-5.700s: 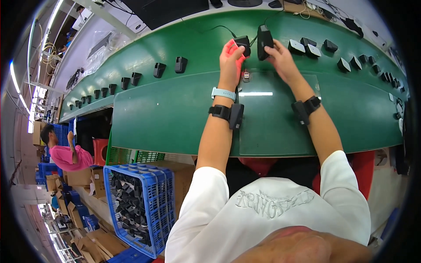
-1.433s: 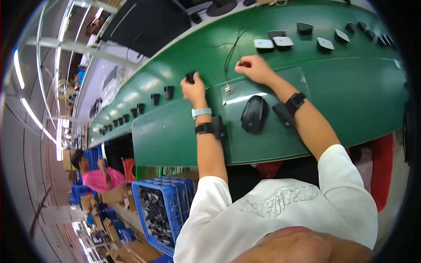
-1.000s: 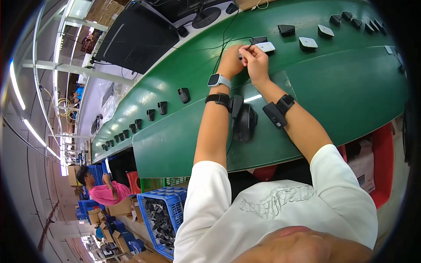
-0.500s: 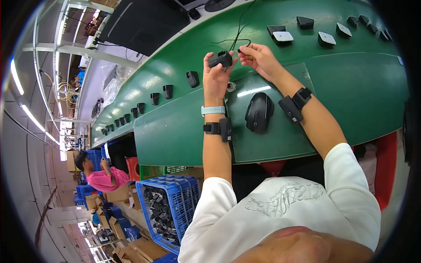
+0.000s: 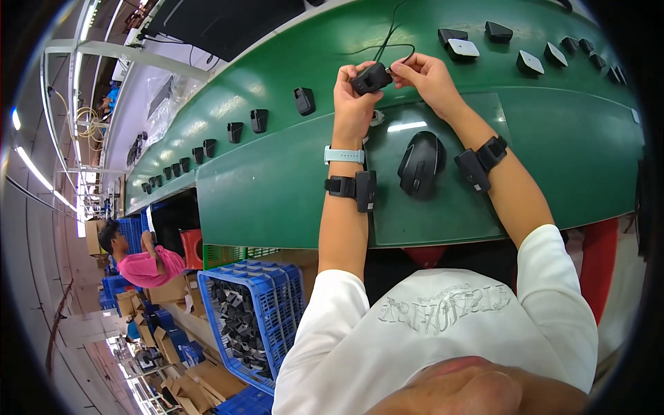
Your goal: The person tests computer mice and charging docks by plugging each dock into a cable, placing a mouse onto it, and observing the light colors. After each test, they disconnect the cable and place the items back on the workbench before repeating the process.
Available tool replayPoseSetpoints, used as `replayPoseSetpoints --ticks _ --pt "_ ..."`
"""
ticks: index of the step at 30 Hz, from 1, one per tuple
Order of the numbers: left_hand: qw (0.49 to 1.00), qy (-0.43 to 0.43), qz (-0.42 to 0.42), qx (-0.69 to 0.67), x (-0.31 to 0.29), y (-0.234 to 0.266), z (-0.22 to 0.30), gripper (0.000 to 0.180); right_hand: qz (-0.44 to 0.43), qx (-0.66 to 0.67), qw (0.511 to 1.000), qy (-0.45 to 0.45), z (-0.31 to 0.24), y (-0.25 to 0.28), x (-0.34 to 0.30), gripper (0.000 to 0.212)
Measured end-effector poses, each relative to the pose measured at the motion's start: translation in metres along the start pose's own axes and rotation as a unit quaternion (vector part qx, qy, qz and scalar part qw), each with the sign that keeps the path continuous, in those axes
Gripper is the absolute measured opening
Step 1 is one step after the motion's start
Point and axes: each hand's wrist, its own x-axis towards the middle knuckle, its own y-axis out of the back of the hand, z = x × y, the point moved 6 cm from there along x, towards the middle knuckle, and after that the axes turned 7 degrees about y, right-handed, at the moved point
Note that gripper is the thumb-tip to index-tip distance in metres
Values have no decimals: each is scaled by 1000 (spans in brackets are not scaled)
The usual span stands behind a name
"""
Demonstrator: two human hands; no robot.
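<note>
Beyond the mouse point(image 5: 422, 164), left hand point(image 5: 352, 111) grips a device point(image 5: 370, 80), right hand point(image 5: 434, 81) pinches a cable point(image 5: 409, 45): likely connecting; next calls for alignment.

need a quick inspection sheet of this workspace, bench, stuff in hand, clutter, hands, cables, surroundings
Surface: green workbench; glossy sheet before the person
Things in hand: black device; black cable
Clutter: black computer mouse on the sheet; black units rowed left; white-topped units to the right
Hands: left hand grips the device; right hand pinches the cable end beside it; plugged in or not, cannot tell
Cables: black cable curves to the right hand
Surroundings: blue crate of black parts; person in pink; cardboard boxes
</note>
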Motion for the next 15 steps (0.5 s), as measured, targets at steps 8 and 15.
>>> replayPoseSetpoints --ticks 8,15 --pt "985 -18 46 165 3 1 0 59 22 -45 999 -1 -4 -1 -5 21" --pt "979 -25 1 201 3 -2 -3 57 1 -78 997 14 2 -1 -5 21"
